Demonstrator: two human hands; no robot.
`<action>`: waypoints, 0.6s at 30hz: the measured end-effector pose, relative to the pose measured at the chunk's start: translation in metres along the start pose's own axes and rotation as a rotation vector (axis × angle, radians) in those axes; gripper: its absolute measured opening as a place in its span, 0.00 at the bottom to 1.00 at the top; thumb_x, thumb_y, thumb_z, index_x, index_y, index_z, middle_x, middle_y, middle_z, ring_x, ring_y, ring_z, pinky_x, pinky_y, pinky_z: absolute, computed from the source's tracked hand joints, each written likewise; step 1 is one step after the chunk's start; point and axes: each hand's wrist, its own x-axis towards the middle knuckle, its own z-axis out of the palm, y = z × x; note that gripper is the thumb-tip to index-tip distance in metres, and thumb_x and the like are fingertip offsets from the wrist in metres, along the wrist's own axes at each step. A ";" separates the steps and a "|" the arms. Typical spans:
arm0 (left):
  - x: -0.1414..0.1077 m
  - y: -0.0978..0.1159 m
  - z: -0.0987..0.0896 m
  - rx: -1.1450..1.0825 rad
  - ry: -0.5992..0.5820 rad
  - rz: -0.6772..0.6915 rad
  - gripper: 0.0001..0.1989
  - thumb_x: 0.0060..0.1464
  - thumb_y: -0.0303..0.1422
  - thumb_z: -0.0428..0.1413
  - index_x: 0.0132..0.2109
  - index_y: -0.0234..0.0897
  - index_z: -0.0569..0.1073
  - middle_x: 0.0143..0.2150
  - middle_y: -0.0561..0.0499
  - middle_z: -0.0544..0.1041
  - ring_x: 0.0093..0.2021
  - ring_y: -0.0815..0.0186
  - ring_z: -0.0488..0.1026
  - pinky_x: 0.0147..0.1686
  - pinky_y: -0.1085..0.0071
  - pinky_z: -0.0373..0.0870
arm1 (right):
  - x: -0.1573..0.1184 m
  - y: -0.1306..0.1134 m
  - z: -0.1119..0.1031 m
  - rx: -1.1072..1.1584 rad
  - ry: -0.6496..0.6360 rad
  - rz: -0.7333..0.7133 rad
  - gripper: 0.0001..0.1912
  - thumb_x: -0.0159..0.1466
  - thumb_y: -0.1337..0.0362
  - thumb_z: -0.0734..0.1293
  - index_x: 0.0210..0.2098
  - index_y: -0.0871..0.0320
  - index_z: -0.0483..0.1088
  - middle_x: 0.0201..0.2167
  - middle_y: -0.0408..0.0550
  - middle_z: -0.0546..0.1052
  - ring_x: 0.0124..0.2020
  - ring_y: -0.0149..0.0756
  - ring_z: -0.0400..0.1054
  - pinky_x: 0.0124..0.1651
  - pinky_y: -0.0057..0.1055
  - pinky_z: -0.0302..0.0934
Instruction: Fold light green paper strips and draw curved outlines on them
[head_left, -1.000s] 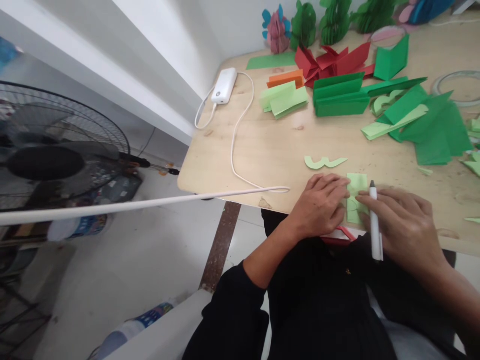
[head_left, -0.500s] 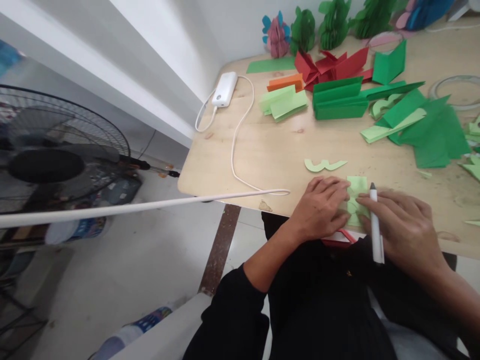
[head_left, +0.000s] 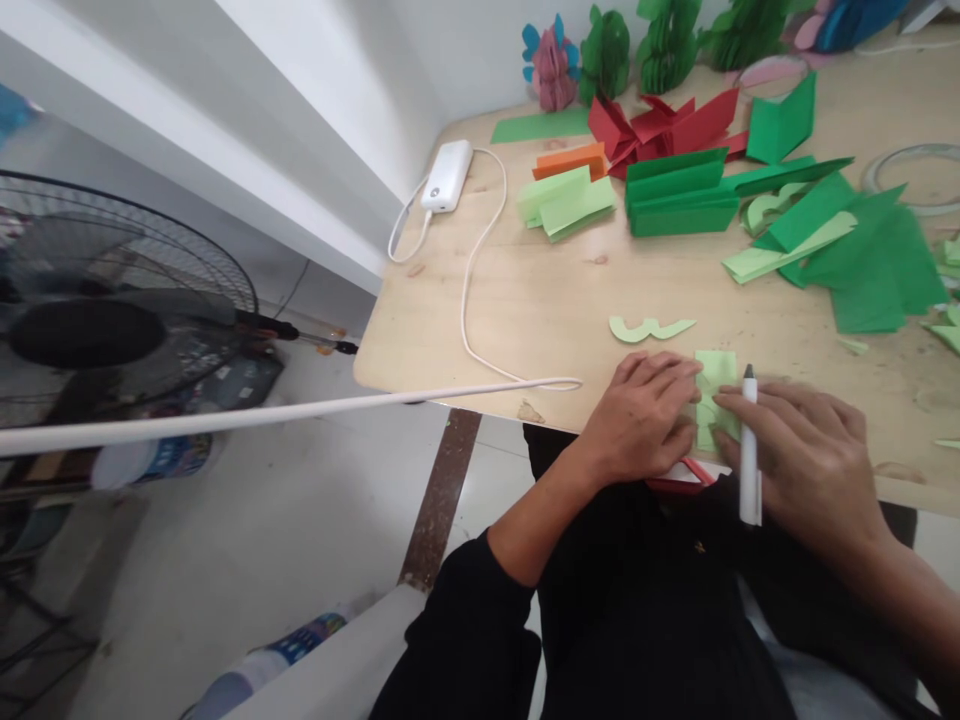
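A light green paper piece [head_left: 715, 368] lies at the table's front edge, with curved lines faintly visible on it. My left hand [head_left: 645, 415] rests on its left side, fingers pressed together and fingertips on the paper. From the right, my right hand [head_left: 810, 450] touches the same paper with its fingertips. A white pen [head_left: 748, 450] is held in my right hand, its dark end pointing up and away from me. Just beyond my left hand lies a wavy light green cutout [head_left: 651, 329], flat on the table.
Folded green papers [head_left: 682, 195], red papers [head_left: 664, 130] and light green papers [head_left: 566, 203] stand farther back. A white power bank [head_left: 448, 176] with a cable lies at left. Paper figures [head_left: 555, 66] line the wall. A fan [head_left: 90, 330] stands left of the table.
The pen in my right hand has tilted slightly more upright. Both hands remain on the paper in nearly the same place, and the view has shifted very slightly.
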 end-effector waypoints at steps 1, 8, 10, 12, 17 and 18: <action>0.000 0.000 0.000 -0.002 -0.001 0.003 0.15 0.57 0.32 0.52 0.50 0.34 0.74 0.65 0.44 0.70 0.69 0.59 0.59 0.70 0.58 0.52 | 0.000 -0.001 0.000 -0.005 0.008 0.004 0.17 0.62 0.61 0.68 0.50 0.54 0.71 0.40 0.50 0.81 0.48 0.43 0.72 0.52 0.40 0.55; 0.000 -0.001 0.000 -0.017 0.018 0.020 0.15 0.57 0.32 0.51 0.49 0.33 0.74 0.65 0.42 0.71 0.68 0.57 0.60 0.69 0.57 0.52 | 0.002 -0.003 0.000 -0.005 0.014 -0.001 0.17 0.61 0.61 0.68 0.50 0.55 0.70 0.39 0.49 0.81 0.48 0.43 0.72 0.52 0.40 0.55; 0.000 -0.001 0.000 -0.016 0.017 0.019 0.15 0.57 0.32 0.51 0.48 0.33 0.74 0.64 0.42 0.71 0.68 0.57 0.60 0.69 0.57 0.53 | 0.002 -0.002 0.000 -0.011 0.013 -0.004 0.16 0.62 0.62 0.68 0.50 0.54 0.70 0.39 0.49 0.81 0.47 0.43 0.72 0.51 0.39 0.55; 0.000 -0.001 0.000 -0.017 0.010 0.019 0.14 0.57 0.33 0.51 0.48 0.34 0.74 0.64 0.42 0.70 0.68 0.57 0.60 0.69 0.56 0.53 | 0.001 -0.002 0.000 -0.002 0.010 0.002 0.17 0.62 0.61 0.68 0.50 0.53 0.70 0.40 0.49 0.81 0.47 0.42 0.72 0.51 0.39 0.55; 0.000 -0.001 0.001 -0.021 -0.002 0.017 0.15 0.56 0.33 0.52 0.49 0.35 0.74 0.65 0.42 0.70 0.68 0.56 0.59 0.69 0.54 0.54 | -0.002 -0.002 0.002 0.033 0.005 0.028 0.23 0.61 0.61 0.68 0.56 0.52 0.69 0.42 0.49 0.81 0.48 0.43 0.72 0.52 0.40 0.55; 0.000 -0.001 0.001 -0.022 0.000 0.017 0.15 0.56 0.32 0.52 0.49 0.35 0.74 0.65 0.42 0.70 0.68 0.56 0.59 0.69 0.54 0.54 | -0.003 -0.003 0.003 0.032 0.006 0.032 0.24 0.61 0.61 0.68 0.57 0.52 0.69 0.42 0.48 0.82 0.48 0.43 0.72 0.52 0.41 0.56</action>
